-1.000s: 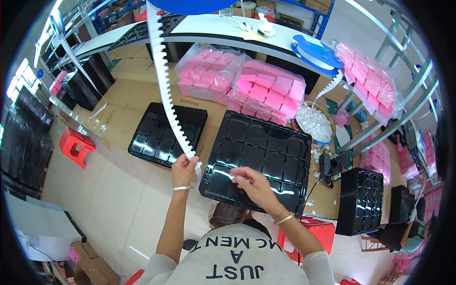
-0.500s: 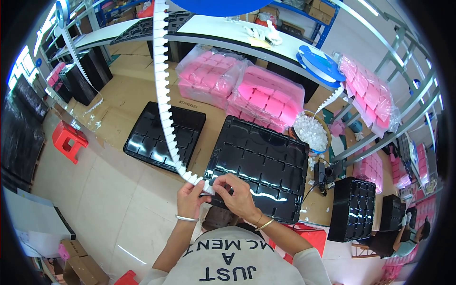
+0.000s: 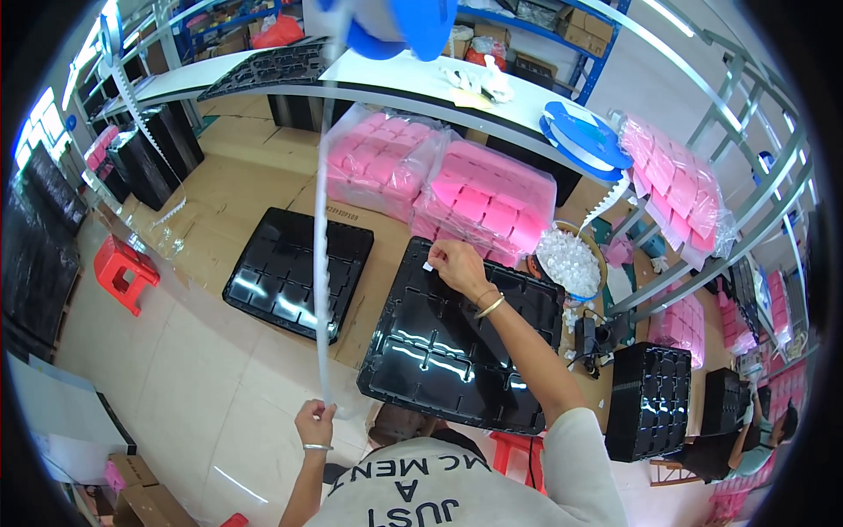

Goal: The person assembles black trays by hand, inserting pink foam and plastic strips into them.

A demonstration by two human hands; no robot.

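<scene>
My left hand (image 3: 314,423) is closed, its thumb and fingers pinching the lower end of a long white strip (image 3: 321,237). The strip hangs nearly straight from a blue reel (image 3: 413,25) at the top of the view. Over the far left corner of a glossy black moulded tray (image 3: 439,329), my right hand (image 3: 458,267) pinches a small white piece (image 3: 428,266). I cannot tell whether that piece touches the tray. A second black tray (image 3: 299,272) lies to the left, behind the strip.
Pink pieces in clear plastic bags (image 3: 483,193) sit behind the trays. At right are a basket of small white pieces (image 3: 569,261), another blue reel (image 3: 587,139), a black tray stack (image 3: 650,400) and metal rails. A red stool (image 3: 126,272) stands left; a person (image 3: 755,439) sits far right.
My hands were together at the tray's near left corner. The left has moved down and left with the strip, now straighter; the right has moved to the far corner with a white piece.
</scene>
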